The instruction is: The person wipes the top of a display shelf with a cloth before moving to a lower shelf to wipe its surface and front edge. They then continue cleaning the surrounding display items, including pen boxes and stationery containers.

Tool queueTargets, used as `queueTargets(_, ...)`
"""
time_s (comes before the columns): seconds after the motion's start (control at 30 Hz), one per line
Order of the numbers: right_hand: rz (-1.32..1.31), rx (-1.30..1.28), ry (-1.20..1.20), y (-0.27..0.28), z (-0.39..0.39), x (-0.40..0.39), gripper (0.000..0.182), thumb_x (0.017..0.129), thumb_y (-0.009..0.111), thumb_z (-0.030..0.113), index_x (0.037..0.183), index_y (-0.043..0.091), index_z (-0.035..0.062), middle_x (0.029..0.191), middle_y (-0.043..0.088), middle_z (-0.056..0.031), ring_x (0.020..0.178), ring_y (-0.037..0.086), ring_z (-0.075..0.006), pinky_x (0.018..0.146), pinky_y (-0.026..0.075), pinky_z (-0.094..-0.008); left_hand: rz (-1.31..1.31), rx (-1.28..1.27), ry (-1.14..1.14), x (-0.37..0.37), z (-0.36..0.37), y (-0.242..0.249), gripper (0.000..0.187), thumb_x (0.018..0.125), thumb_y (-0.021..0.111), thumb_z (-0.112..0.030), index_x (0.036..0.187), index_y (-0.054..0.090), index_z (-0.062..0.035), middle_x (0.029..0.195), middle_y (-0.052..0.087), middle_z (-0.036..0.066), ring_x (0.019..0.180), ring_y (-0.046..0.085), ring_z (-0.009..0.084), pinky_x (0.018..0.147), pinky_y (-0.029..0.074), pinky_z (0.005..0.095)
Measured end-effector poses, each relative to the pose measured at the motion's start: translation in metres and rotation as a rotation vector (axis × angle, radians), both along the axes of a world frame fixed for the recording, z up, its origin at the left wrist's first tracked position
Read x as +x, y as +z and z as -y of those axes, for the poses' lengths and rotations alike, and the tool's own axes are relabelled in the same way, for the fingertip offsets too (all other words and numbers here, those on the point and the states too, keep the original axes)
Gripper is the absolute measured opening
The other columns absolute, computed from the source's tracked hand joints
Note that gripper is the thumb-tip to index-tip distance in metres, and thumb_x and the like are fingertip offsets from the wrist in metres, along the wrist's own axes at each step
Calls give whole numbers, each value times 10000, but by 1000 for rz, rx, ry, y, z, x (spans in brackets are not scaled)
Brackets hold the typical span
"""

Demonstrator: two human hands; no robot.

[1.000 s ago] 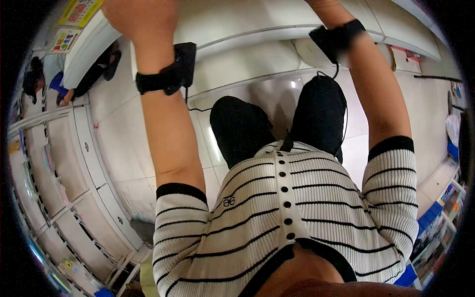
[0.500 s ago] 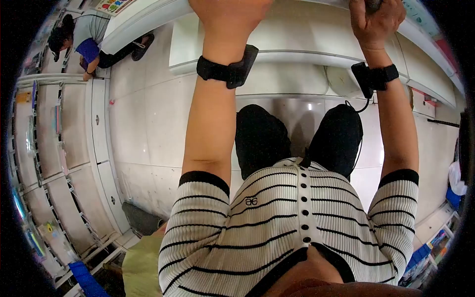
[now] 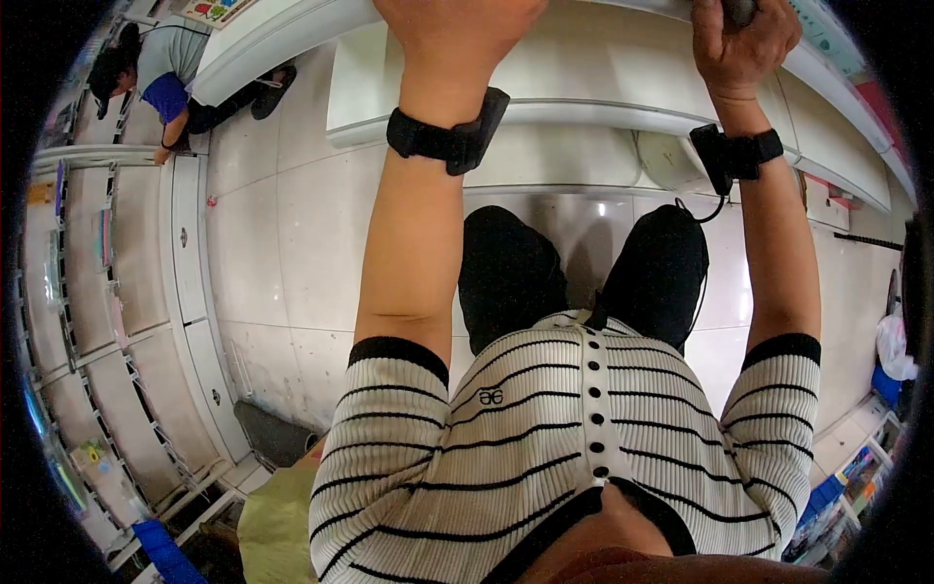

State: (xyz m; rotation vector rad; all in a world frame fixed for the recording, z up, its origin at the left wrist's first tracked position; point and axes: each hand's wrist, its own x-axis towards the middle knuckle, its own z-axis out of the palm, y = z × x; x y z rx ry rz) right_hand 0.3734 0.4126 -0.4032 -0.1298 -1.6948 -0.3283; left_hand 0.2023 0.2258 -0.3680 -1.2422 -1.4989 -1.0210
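Observation:
My left hand (image 3: 462, 34) is at the top edge over the white counter or shelf (image 3: 603, 58). Its back and wrist show, but the fingers are cut off by the frame, so what it holds or touches is hidden. At the upper right, my right hand (image 3: 745, 49) has its fingers curled around a dark, rounded object (image 3: 741, 12). Only a small part of that object shows between thumb and fingers, and its kind cannot be made out. A black strap with a device (image 3: 448, 136) is on the left wrist, and another strap device (image 3: 737, 156) with a cable is on the right.
Another person (image 3: 161, 83) bends at the upper left near a low rack (image 3: 126, 243) with packaged goods. A printed card or book (image 3: 216, 10) lies on the counter end. Pale floor tiles (image 3: 292, 234) surround my legs. A yellow-green cloth or bag (image 3: 277, 521) lies behind me at left.
Both my hands have shifted very slightly right in the view. The surroundings at left have slid a little left. The right hand stays curled around the dark object.

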Motion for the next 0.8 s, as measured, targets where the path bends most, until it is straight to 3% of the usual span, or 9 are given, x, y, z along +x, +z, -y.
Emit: queueTargets(0.8,-23,11,-2,-1,0,-1,390,883,594,238,1178,548,-12,1110,558,-203,1030,524,-363,935,400,-438,-16,-1,6,-1,-1,-1,276,760,676,-242,966,649,-59,900,621,103,860,584,290,764,428,401)
